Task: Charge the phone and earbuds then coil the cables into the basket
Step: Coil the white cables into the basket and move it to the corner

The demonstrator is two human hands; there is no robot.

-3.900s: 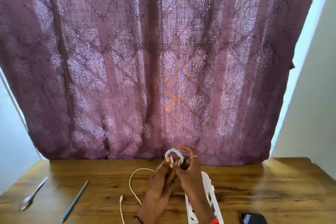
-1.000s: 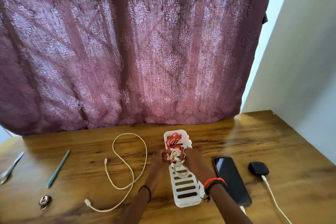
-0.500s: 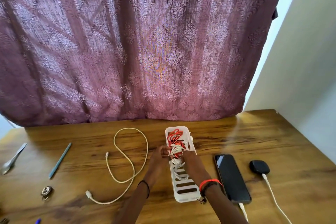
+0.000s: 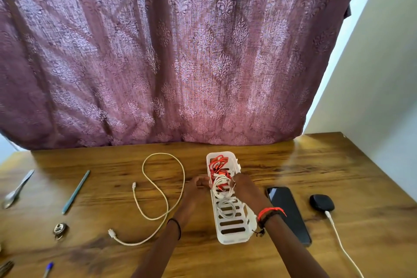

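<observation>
text: none legible | labels: none | brands: none | numbers: none

Light: daylight through the curtain (image 4: 180,56).
Glare: sheen on the table (image 4: 300,161), right of centre.
Blur: soft along bottom edge.
Distortion: corners bow.

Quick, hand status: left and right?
Left hand: fingers curled beside the white slotted plastic basket; grip cannot be told.
Right hand: holding the coiled white cable.

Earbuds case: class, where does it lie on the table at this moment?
In the head view, the earbuds case lies on the right side of the table, just right of the phone, with a white cable plugged into its near end.
</observation>
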